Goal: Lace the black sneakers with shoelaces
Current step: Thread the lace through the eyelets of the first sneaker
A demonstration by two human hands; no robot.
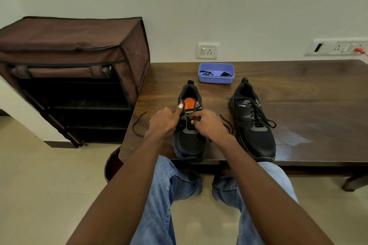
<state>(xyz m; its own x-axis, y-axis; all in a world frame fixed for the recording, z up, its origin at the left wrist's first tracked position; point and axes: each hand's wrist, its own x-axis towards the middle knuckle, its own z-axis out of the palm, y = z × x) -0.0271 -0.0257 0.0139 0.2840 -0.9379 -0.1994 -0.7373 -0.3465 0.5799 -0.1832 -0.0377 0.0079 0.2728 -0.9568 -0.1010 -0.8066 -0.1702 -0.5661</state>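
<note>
black sneakers point(253, 123), orange insole point(189, 103), lilac tray point(216, 80), brown rack point(69, 45)

Single view, head-worn wide-angle camera. Looks forward and steeply down from above a seated person's lap; blue-jeaned knees point(199, 181) fill the bottom centre, both forearms run up from the lower edge. Dark polished wooden table point(298, 89) sits mid-frame, its near edge just past the knees, close to the lens. Pale wall point(199, 6) fills the upper third, facing the camera. Wide-angle bowing shows at the left, where a brown fabric shoe rack point(75, 69) leans outward. Beige tiled floor point(39, 185) visible lower left. No second view, so no shared region.
</note>
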